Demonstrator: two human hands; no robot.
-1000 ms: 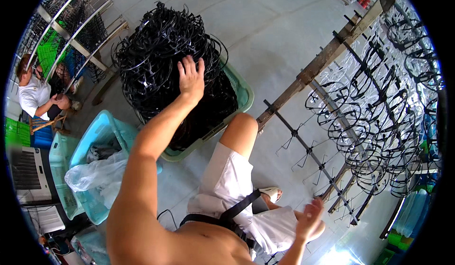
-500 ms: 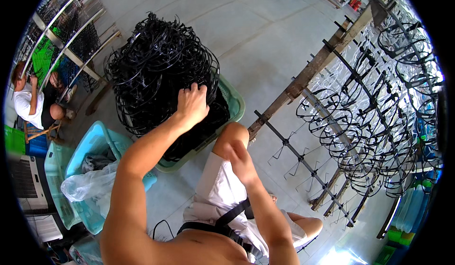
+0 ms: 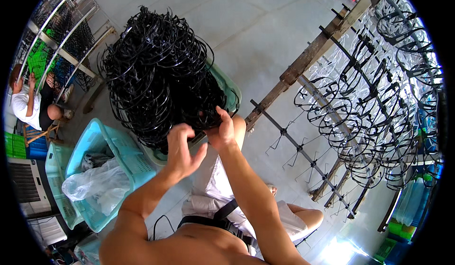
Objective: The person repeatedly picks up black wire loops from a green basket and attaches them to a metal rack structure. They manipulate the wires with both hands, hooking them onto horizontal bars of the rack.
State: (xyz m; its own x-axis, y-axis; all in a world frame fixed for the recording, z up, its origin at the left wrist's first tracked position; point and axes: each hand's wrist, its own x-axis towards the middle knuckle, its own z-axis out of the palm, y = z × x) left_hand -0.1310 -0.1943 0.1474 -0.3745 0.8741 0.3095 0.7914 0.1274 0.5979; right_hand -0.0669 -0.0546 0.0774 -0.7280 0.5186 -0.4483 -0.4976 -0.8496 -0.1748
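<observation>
A big heap of glossy black looped pieces (image 3: pixel 142 71), thin curved bands, fills and rises above a green plastic crate (image 3: pixel 226 82) in front of my knees. My right hand (image 3: pixel 222 131) is at the heap's near right edge, thumb raised. Its fingers curl round a few of the looped pieces (image 3: pixel 207 119), partly hiding them. Just to the left, my left hand (image 3: pixel 181 149) hovers by the near edge of the crate. Its thumb stands well apart from the bent fingers, and nothing shows in it.
At the right a rack with a rusty beam (image 3: pixel 308 59) carries rows of hanging black loops (image 3: pixel 360 137); a hooked bar (image 3: pixel 303 153) juts near my knee. Turquoise crates (image 3: pixel 142 163) with a clear plastic bag (image 3: pixel 102 182) stand left. A seated person (image 3: pixel 29 106) works beyond.
My left hand has drawn back from the middle of the heap toward me. My right hand has moved from my knee up to the looped pieces at the crate's near edge.
</observation>
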